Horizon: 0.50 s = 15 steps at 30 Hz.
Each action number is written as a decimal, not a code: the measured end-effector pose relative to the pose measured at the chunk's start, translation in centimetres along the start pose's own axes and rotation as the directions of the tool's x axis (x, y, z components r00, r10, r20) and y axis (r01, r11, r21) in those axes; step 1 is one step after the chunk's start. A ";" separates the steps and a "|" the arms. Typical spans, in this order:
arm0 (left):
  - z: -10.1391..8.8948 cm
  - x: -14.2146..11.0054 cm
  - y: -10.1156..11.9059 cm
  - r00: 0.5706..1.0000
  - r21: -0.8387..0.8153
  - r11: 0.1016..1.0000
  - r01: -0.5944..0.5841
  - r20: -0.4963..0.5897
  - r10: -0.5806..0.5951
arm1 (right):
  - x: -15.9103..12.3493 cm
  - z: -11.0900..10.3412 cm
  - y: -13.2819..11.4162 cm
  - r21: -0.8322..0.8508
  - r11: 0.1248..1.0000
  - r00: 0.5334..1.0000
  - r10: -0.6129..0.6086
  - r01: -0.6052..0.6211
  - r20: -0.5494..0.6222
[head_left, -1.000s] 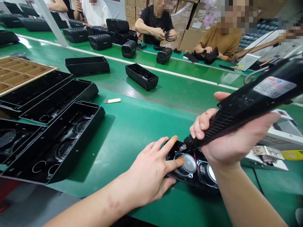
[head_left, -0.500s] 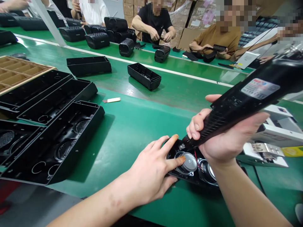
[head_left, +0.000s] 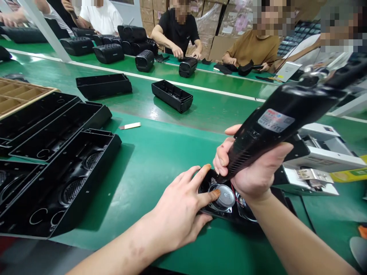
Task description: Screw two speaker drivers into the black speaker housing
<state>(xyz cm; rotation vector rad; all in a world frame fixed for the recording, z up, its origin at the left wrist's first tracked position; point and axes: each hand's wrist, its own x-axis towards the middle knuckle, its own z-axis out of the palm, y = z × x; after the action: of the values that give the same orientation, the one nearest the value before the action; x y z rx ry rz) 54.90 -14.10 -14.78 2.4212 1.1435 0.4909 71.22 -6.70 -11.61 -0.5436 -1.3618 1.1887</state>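
My right hand (head_left: pixel 252 172) is wrapped round a black electric screwdriver (head_left: pixel 259 131) with a silver label, held at a slant. Its tip points down into a small black speaker housing (head_left: pixel 229 215) on the green bench, near a round silver speaker driver (head_left: pixel 225 196). The exact contact at the tip is hard to make out. My left hand (head_left: pixel 183 206) steadies the housing, thumb at the near side and fingers reaching over the far edge, one fingertip against the driver. Thin red wires run beside it, and a second driver (head_left: pixel 243 208) is partly hidden by my right hand.
Larger open black housings (head_left: pixel 71 183) with mesh grilles are at left by a divided wooden tray (head_left: pixel 23 95). A small blade (head_left: pixel 130 126) lies mid-bench. Two black shells (head_left: pixel 172 95) sit farther back. A white metal device (head_left: pixel 312 164) stands at right. Several co-workers (head_left: pixel 179 30) sit opposite.
The screwdriver has become more upright, its rear end shifting left and down in view with my right hand. My left hand keeps its place on the housing. The camera view has shifted slightly.
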 end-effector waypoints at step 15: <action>0.4 -0.5 0.3 1.000 0.083 0.996 0.026 0.016 -0.027 | 0.6 -2.6 -6.6 -0.171 0.981 0.942 -0.143 0.094 -0.305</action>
<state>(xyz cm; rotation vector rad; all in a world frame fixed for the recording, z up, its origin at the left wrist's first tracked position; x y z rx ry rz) 55.02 -14.74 -14.98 2.4719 1.2090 0.4219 75.66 -7.73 -6.16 -0.7192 -1.1963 0.8593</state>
